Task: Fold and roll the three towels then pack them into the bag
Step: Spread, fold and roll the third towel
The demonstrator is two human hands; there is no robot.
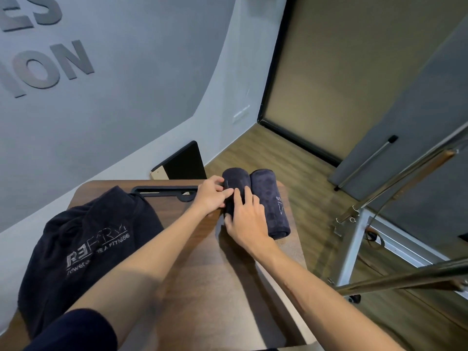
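Gripping a rolled towel [234, 184] at the table's [215, 287] far right corner: left hand [211, 195] curling round its left side, fingertips pinching the cloth; right hand [247, 221] lying over its near half, fingers bent onto the roll. Touching it on the right, a second roll [272, 201], printed with a pale mark, lying along the right edge. Slumping over the near left corner, a dark bag [83, 247] with white lettering, left forearm crossing in front of it. Lying along the far edge, a black slotted tray [164, 191], partly hidden by the left hand. Leaning against the wall beyond the table, a black board [184, 160]. Standing on the floor to the right, a metal frame [359, 239] with 1 bar reaching across the lower right.
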